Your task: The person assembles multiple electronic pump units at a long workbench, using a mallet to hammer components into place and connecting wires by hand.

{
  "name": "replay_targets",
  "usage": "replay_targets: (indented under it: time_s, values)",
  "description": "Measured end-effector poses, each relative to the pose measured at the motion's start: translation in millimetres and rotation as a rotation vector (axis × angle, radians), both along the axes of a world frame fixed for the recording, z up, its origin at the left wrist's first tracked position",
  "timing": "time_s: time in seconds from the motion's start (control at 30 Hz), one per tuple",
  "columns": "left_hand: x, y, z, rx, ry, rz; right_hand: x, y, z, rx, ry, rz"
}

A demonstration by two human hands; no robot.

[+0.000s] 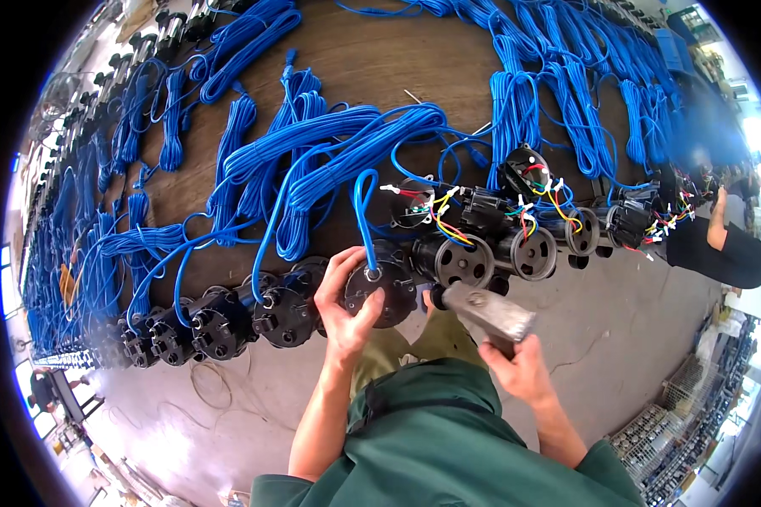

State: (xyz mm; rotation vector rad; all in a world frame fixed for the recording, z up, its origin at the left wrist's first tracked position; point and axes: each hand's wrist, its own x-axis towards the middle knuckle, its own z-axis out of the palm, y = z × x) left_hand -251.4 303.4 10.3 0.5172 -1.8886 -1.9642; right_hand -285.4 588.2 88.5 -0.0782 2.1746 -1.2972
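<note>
left hand (347,300) clasps black round housing (380,291) at worktop (372,59) edge; right hand (520,367) fisted round metal power tool (486,311). risk: tool tip skids, nicks blue cable (364,211).

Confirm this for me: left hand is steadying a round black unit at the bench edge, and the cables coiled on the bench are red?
Not quite. The head view shows the left hand on the round black unit at the bench edge, but the coiled cables are blue, not red.
</note>
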Motion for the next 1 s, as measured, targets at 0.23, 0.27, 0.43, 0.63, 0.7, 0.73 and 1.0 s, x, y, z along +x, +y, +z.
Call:
replay_targets:
  time_s: [0.23, 0.27, 0.43, 0.63, 0.7, 0.73, 1.0]
  values:
    - [1.5, 8.5, -7.1, -0.032, 0.038, 0.063, 2.3, -18.4, -1.9, 0.08, -0.051, 0.137]
    - [0.9, 7.3, -7.6, -0.035, 0.042, 0.056, 1.3, -18.9, -2.5, 0.082, -0.041, 0.137]
    - [3.8, 8.5, -7.9, -0.013, 0.039, 0.065, -6.8, -24.4, 17.4, 0.05, -0.045, 0.131]
    - [4.9, 9.4, -0.2, 0.018, 0.03, 0.065, -14.9, -44.6, 69.6, -0.052, 0.23, 0.23]
    - [5.5, 9.1, 1.4, 0.011, 0.037, 0.071, -18.7, -53.4, 70.2, 0.073, 0.326, 0.362]
    - [5.7, 9.3, -3.9, 0.028, 0.041, 0.073, -21.3, -59.6, 63.8, 0.166, 0.242, 0.358]
    - [12.8, 4.6, -11.4, -0.123, 0.308, 0.034, -21.1, -78.7, 121.2, -0.034, 0.227, 0.394]
